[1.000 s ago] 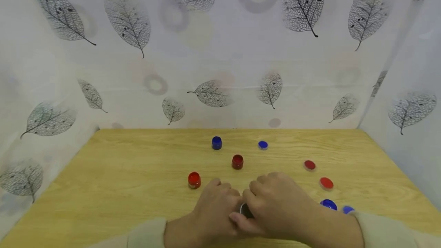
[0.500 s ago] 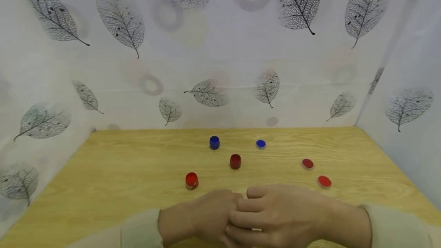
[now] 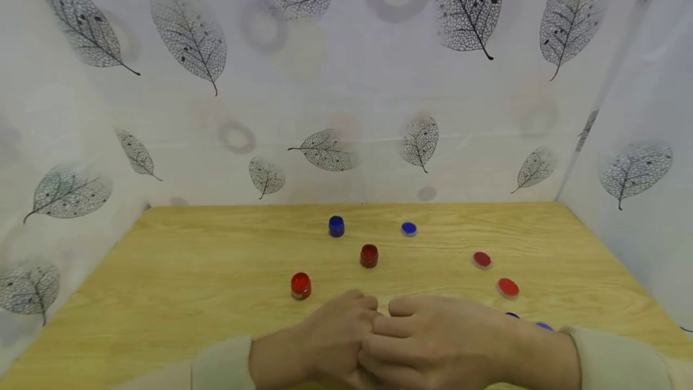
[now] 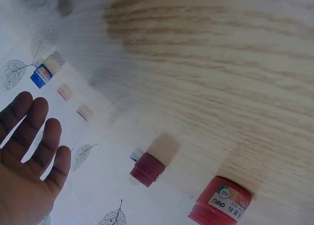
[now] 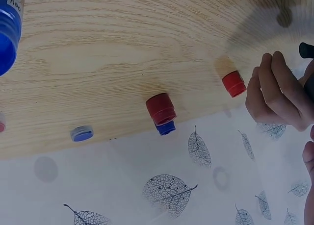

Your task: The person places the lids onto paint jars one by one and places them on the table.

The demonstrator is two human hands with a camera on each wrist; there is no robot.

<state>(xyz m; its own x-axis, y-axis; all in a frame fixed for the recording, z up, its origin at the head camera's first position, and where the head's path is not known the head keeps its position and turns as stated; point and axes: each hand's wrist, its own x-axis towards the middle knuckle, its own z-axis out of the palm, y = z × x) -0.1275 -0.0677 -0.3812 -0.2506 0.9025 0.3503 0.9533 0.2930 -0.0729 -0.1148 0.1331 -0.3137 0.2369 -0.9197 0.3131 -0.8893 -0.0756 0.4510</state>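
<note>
Long, pale cream sleeves (image 3: 619, 355) (both plain).

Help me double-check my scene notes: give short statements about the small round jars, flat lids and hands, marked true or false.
1. The bright red round jar stands uncapped. True.
2. The flat round bright red lid lies right of the dark red round jar. True.
3. The dark red jar stands closer to the person than the bright red jar. False: it stands farther off.
4. The hands are wide apart. False: the left hand and right hand overlap in the head view.
</note>
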